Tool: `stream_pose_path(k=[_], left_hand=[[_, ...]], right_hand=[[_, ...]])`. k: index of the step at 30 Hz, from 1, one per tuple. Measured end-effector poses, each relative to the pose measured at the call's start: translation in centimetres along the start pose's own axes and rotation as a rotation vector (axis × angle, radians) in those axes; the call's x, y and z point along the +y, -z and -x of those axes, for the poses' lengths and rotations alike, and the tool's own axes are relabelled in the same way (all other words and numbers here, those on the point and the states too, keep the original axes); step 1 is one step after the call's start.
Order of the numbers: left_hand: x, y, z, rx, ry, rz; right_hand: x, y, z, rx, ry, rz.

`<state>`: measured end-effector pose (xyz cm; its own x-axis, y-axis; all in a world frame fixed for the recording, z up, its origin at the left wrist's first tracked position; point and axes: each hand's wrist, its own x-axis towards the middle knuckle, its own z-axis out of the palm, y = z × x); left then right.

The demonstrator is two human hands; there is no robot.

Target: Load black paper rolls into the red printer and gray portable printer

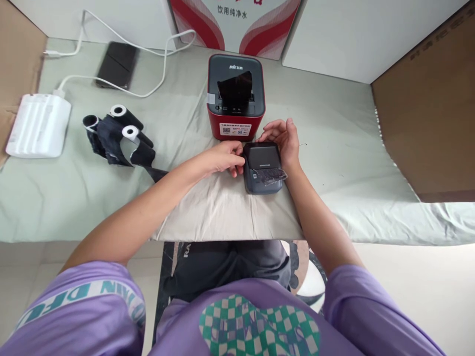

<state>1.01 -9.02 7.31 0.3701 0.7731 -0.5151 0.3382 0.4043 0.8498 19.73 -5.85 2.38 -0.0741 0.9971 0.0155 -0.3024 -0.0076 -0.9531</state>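
A small dark grey label printer [264, 159] lies on the cloth in front of me, a crumpled clear plastic film [270, 176] stuck across its front. My left hand [229, 157] is curled at the printer's left side, thumb and fingertips against its edge. Around the right rear corner rests my right hand [284, 141], its fingers loosely bent behind the printer and its thumb raised apart. Just beyond stands a larger red and black printer [236, 94] with a glossy black strip [235, 88] sticking out of its top.
At left lie several black rolls [126, 116] with a loose dark ribbon. A white power bank [40, 126] has a white cable [163, 64] trailing past a black phone [118, 64]. Cardboard boxes [426, 113] flank both sides; a red-and-white carton [237, 27] stands behind.
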Motion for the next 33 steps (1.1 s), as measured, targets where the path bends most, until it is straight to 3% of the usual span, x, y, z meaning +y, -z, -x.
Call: stream_pose_path(k=[23, 33], left_hand=[[-1.7, 0.9, -1.0, -0.077, -0.066, -0.059], [-0.4, 0.5, 0.0, -0.039, -0.010, -0.079]], right_hand=[[0.0, -0.2, -0.1, 0.065, 0.006, 0.046], [-0.3, -0.6, 0.2, 0.071, 0.004, 0.041]])
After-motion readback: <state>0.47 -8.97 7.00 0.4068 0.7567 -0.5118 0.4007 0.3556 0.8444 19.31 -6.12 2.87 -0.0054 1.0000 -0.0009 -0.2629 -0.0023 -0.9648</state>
